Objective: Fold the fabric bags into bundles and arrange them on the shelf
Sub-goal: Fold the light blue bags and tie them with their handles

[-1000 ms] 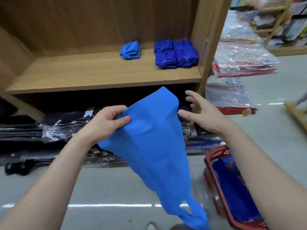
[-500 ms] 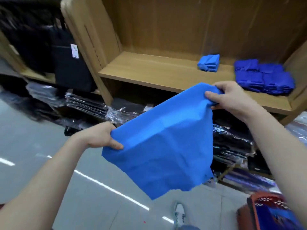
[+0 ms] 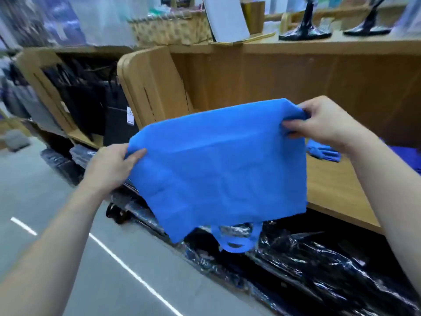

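Your blue bag [image 3: 218, 165] looks like matt, soft non-woven cloth; the shelf [image 3: 337, 192] is smooth light wood, and those black packs [image 3: 319, 265] are glossy crinkly plastic.

Bright blue fabric bag [image 3: 218, 160] — tan wooden shelf [image 3: 337, 192] — grey floor [image 3: 45, 197].

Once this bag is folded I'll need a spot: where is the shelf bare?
Bare wood shows on the shelf in front of the folded bundle, between the held bag and the right forearm. Further right, dark blue fabric crowds it; below, wrapped black packs cover the floor.
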A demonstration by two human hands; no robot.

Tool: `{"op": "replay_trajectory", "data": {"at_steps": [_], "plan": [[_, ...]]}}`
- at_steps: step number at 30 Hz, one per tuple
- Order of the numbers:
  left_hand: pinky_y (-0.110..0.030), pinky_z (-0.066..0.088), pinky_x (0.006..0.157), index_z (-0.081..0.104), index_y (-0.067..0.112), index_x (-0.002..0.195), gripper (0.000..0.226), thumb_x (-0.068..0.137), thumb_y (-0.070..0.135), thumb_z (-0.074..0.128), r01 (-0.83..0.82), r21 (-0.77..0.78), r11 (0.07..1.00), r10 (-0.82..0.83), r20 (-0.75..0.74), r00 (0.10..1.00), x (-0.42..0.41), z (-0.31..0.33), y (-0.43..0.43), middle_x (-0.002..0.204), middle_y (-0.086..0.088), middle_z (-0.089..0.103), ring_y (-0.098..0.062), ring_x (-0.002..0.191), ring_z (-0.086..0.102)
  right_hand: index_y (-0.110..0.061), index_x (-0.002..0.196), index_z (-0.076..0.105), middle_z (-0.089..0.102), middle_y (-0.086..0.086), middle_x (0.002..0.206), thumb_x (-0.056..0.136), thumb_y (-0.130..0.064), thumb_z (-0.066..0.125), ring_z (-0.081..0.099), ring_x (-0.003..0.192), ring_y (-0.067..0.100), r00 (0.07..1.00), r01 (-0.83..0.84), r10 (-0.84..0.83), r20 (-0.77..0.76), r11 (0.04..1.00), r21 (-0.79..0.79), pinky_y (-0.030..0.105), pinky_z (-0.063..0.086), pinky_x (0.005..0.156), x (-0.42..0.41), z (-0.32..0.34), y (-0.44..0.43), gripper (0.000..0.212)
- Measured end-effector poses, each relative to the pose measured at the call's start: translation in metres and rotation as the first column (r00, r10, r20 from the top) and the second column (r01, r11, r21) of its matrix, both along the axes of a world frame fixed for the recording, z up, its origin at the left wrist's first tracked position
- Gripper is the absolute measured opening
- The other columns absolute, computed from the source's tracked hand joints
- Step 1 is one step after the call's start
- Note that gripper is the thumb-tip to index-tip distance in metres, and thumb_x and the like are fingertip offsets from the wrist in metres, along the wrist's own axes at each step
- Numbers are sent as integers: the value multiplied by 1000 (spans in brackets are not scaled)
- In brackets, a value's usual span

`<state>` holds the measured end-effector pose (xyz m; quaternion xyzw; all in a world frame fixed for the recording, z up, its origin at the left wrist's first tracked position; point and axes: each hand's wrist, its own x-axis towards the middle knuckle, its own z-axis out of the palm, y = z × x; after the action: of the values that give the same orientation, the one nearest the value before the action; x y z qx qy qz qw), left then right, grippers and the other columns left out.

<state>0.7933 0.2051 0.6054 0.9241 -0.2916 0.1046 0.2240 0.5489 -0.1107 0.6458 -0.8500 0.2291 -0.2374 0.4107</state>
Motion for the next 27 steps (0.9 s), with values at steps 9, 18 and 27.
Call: {"op": "replay_trajectory", "data": {"at_steps": [9, 18, 27], "plan": [[-30, 47, 76, 72, 39, 90, 13, 93, 29, 64, 338, -780, 527, -322, 185, 929, 93, 49, -92, 76, 30, 64, 1, 77, 54, 8, 97, 69, 68, 15, 111, 84, 5, 56, 59, 119, 34, 648, 515, 125, 751, 655, -553, 44, 44, 105, 56, 37, -24, 19], [-24, 23, 117, 66, 15, 125, 64, 72, -19, 55, 521, 4, 854, -520, -41, 853, 208, -137, -140, 141, -2, 50, -31, 142, 32, -9, 71, 66, 70, 9, 115, 63, -3, 43, 52, 128, 36, 968, 104, -235, -92, 703, -704, 50, 43, 102, 87, -168, -34, 25], [-28, 33, 107, 52, 26, 140, 67, 78, 3, 60, 759, 231, 609, -740, -181, 648, 234, -150, -171, 140, 1, 48, -22, 132, 42, -32, 129, 58, 60, -12, 133, 74, -17, 65, 57, 122, 20, 713, 253, -427, -556, 896, -364, 35, 47, 97, 82, -175, -8, 57]]}}
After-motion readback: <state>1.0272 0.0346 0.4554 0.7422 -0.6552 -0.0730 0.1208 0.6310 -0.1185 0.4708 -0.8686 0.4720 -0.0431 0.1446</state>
